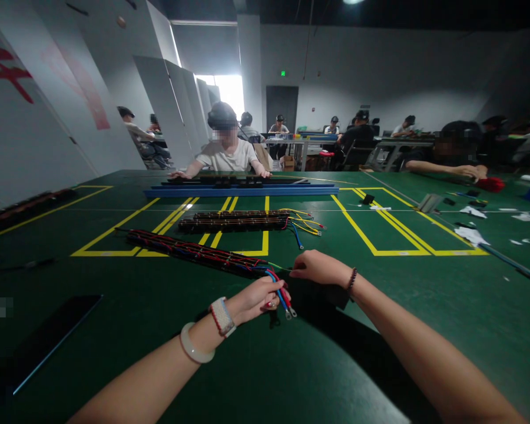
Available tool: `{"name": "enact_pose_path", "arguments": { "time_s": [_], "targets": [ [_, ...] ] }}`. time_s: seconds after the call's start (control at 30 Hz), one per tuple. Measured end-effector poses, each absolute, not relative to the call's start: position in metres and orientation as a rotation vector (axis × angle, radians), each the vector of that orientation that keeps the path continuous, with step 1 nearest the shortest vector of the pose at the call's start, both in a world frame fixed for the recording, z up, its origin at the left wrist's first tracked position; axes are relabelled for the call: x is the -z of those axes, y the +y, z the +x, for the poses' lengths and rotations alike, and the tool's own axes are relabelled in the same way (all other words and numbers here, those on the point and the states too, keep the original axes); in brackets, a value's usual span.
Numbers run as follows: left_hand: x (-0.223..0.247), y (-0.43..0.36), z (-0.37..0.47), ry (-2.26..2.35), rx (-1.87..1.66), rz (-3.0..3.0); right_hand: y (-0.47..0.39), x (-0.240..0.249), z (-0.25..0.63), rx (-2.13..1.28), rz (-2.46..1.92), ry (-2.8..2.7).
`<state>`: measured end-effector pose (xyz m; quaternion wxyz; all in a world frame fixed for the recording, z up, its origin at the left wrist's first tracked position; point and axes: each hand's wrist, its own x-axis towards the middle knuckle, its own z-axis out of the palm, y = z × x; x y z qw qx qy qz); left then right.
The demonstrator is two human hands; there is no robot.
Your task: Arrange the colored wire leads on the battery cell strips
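My left hand (257, 298) is closed around thick red and blue cables (286, 301), whose metal ring lugs (290, 314) stick out past the fingers. These cables come from the right end of a long black strip (194, 249) with red and blue wires along it, lying at a slant on the table. Just right of that end, my right hand (320, 268) pinches a thin green wire (276, 266) running from the same strip. Its fingertips are partly turned away. Behind lie similar black strips (238, 221) with yellow, red and blue leads ending in lugs.
Yellow tape lines mark the green table (168, 330). A dark flat panel (59, 338) lies at left. Across the table, a person (227, 150) reaches over blue rails (242, 191). Paper scraps (472, 235) and a cable bundle lie right, near another person's hands (472, 171).
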<state>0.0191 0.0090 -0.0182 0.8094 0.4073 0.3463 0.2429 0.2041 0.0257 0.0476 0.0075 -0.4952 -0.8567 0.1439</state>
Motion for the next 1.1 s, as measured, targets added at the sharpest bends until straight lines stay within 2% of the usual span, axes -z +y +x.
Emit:
{"name": "enact_pose_path", "arguments": {
  "time_s": [0.07,0.23,0.43,0.57,0.67,0.83,1.1],
  "targets": [
    [0.016,0.009,0.018,0.744,-0.493,0.888,0.032,-0.046,0.209,-0.347,-1.622,-2.634],
    [0.014,0.007,0.019,0.758,-0.496,0.945,0.04,-0.036,0.211,0.159,-1.739,-2.564],
    [0.012,0.003,0.021,0.787,-0.536,1.018,0.052,-0.017,0.209,0.366,-1.737,-2.46],
    [0.011,0.004,0.021,0.768,-0.527,1.006,0.053,-0.005,0.213,0.492,-1.604,-2.475],
    [0.016,0.007,0.021,0.756,-0.54,0.972,0.048,0.002,0.217,0.593,-1.35,-2.539],
    [0.023,0.01,0.02,0.729,-0.542,0.92,0.042,0.011,0.219,0.562,-0.744,-2.674],
    [0.022,0.011,0.019,0.714,-0.532,0.906,0.041,0.019,0.218,0.513,-0.704,-2.595]
  ]
}}
